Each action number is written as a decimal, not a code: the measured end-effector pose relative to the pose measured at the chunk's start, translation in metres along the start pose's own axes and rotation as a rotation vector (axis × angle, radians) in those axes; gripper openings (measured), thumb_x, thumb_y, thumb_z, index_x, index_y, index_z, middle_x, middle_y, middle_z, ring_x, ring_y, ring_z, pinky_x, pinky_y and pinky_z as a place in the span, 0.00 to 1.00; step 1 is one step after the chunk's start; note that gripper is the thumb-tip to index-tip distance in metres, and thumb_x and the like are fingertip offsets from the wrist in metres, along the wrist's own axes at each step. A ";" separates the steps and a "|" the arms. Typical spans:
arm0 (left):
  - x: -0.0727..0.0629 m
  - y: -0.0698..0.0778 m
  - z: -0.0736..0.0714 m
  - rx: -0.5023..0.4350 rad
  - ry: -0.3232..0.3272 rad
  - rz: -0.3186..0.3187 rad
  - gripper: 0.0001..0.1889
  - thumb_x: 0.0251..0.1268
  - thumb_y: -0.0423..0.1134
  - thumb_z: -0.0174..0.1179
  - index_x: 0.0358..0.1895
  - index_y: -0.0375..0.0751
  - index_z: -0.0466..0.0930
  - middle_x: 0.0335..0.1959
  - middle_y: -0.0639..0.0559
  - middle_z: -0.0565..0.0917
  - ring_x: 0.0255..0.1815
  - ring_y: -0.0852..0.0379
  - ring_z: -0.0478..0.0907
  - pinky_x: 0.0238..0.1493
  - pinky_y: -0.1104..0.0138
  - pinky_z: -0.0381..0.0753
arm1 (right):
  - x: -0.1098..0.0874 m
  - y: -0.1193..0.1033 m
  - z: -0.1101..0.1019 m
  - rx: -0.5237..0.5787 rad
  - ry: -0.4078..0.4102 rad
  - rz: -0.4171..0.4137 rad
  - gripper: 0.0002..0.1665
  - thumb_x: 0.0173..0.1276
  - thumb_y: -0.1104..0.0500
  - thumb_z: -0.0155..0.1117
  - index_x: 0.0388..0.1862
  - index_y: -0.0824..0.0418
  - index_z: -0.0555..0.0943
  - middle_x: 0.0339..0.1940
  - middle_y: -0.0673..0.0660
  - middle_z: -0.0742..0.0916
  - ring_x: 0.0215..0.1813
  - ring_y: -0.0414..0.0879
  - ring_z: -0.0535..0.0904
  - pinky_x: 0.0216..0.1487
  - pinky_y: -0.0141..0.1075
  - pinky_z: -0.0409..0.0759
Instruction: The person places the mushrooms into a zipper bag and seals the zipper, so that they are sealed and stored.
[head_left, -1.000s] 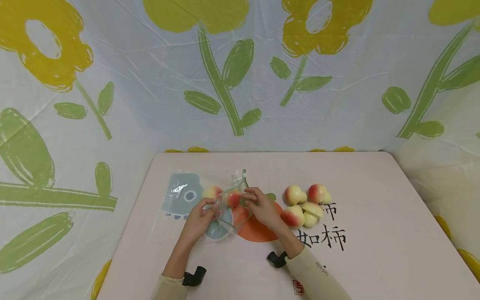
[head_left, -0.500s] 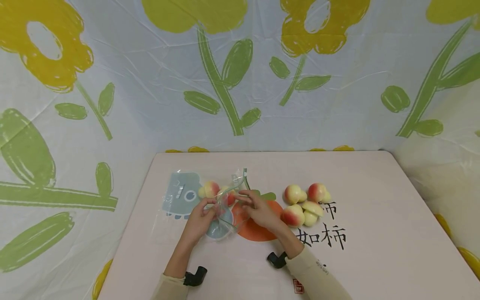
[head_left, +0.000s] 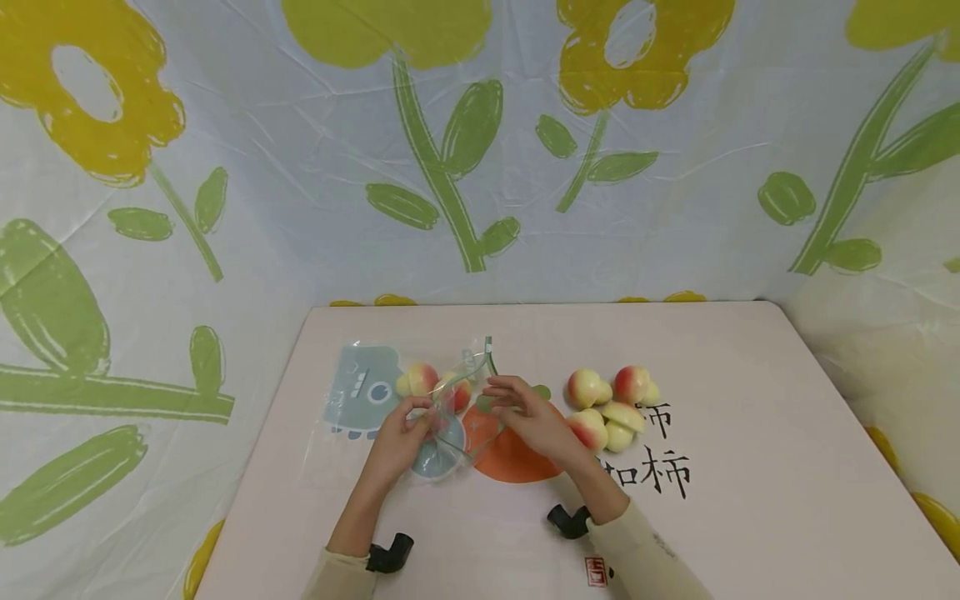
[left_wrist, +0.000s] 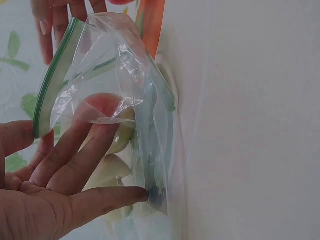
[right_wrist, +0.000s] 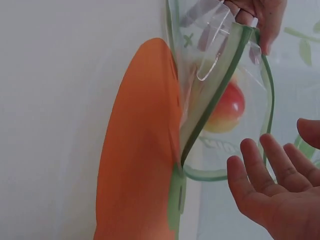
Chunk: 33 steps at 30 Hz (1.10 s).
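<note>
A clear zip bag [head_left: 467, 363] with green sealing strips lies on the table, its mouth spread toward the right. My left hand [head_left: 397, 440] pinches the near edge of that mouth between thumb and index finger; in the left wrist view its other fingers [left_wrist: 95, 155] stretch along the bag's outside. Inside the bag are red-and-yellow toy mushrooms [head_left: 422, 379], one of them a red-capped piece [right_wrist: 231, 107] close to the opening. My right hand [head_left: 534, 421] hovers just right of the mouth, its fingers spread and holding nothing, as the right wrist view [right_wrist: 280, 187] shows.
Right of my right hand, several more toy mushrooms [head_left: 583, 387] lie in a cluster. The pale table mat [head_left: 750, 400] bears a printed orange persimmon [head_left: 517, 458], a blue figure and black characters. A flower-patterned cloth [head_left: 525, 242] walls the back and sides.
My right hand has let go of a toy mushroom inside the bag and drawn back to the right. The mushrooms in the bag shifted slightly left. My left hand stayed put.
</note>
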<state>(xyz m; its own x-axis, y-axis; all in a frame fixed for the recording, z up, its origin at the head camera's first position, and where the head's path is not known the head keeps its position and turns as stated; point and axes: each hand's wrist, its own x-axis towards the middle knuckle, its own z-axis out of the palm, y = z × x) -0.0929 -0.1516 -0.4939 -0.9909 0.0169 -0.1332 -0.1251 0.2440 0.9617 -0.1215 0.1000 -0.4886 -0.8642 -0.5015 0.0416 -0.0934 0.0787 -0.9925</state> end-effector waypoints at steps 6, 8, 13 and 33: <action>-0.008 0.019 -0.001 0.018 -0.020 -0.001 0.10 0.76 0.32 0.54 0.52 0.30 0.76 0.46 0.37 0.81 0.44 0.45 0.83 0.50 0.52 0.82 | -0.004 -0.002 -0.007 -0.002 0.039 -0.036 0.27 0.76 0.67 0.57 0.71 0.66 0.66 0.65 0.70 0.77 0.64 0.71 0.72 0.60 0.46 0.77; -0.006 0.015 -0.001 0.014 -0.015 -0.002 0.10 0.76 0.33 0.55 0.53 0.31 0.76 0.45 0.38 0.81 0.44 0.46 0.83 0.49 0.53 0.82 | -0.005 -0.003 -0.010 0.002 0.056 -0.040 0.27 0.76 0.67 0.57 0.71 0.68 0.66 0.64 0.70 0.78 0.63 0.70 0.72 0.60 0.45 0.78; 0.002 -0.005 -0.001 0.002 0.002 -0.004 0.10 0.76 0.36 0.56 0.53 0.36 0.77 0.43 0.42 0.82 0.42 0.50 0.83 0.48 0.57 0.82 | -0.012 -0.009 -0.020 -0.020 0.098 -0.030 0.25 0.76 0.64 0.58 0.70 0.61 0.69 0.63 0.70 0.78 0.62 0.64 0.75 0.60 0.43 0.77; -0.001 0.005 -0.002 0.019 -0.017 -0.019 0.11 0.76 0.35 0.55 0.54 0.33 0.76 0.42 0.39 0.85 0.44 0.46 0.85 0.51 0.56 0.81 | -0.057 -0.024 -0.087 -0.111 0.312 -0.067 0.26 0.75 0.62 0.61 0.69 0.63 0.69 0.60 0.69 0.80 0.62 0.59 0.75 0.56 0.30 0.78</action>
<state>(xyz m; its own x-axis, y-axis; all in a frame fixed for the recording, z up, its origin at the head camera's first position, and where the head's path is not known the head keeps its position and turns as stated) -0.0927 -0.1519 -0.4886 -0.9874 0.0282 -0.1557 -0.1429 0.2632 0.9541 -0.1126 0.2015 -0.4570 -0.9623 -0.2225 0.1565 -0.1937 0.1567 -0.9685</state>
